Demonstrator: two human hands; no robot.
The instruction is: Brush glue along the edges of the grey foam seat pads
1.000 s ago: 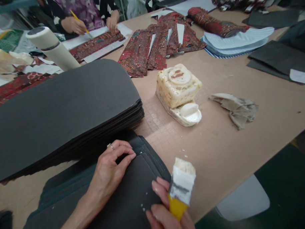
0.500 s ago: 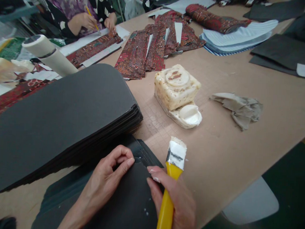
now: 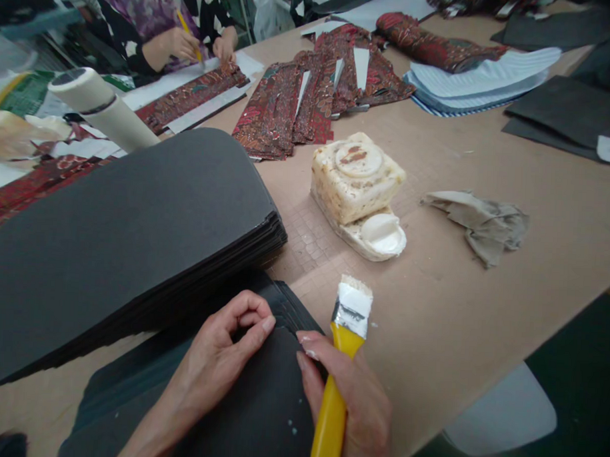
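My left hand (image 3: 231, 349) pinches the edge of a black sheet (image 3: 248, 413) between thumb and curled fingers. The yellow-handled brush (image 3: 336, 396) lies in my right hand (image 3: 363, 404), its bristles white with paste and pointing away from me. Thumb and forefinger of that hand also meet the sheet's right edge. A few white specks dot the sheet's surface. Under it is a fanned stack of black sheets (image 3: 297, 308). Beyond the brush stands a paste-crusted white container (image 3: 357, 177) with a round cap on top and white paste in its open spout.
A tall stack of black rounded panels (image 3: 135, 229) lies to the left. A crumpled cloth (image 3: 485, 225) is on the right, with patterned red pieces (image 3: 274, 111) and striped fabric (image 3: 480, 78) farther back. Across the table, a co-worker's hands (image 3: 179, 44) hold a yellow brush.
My left fingertips have shifted slightly right along the sheet's edge, and the sheet there has bent a little. The right hand keeps hold of the brush. The view has shifted slightly.
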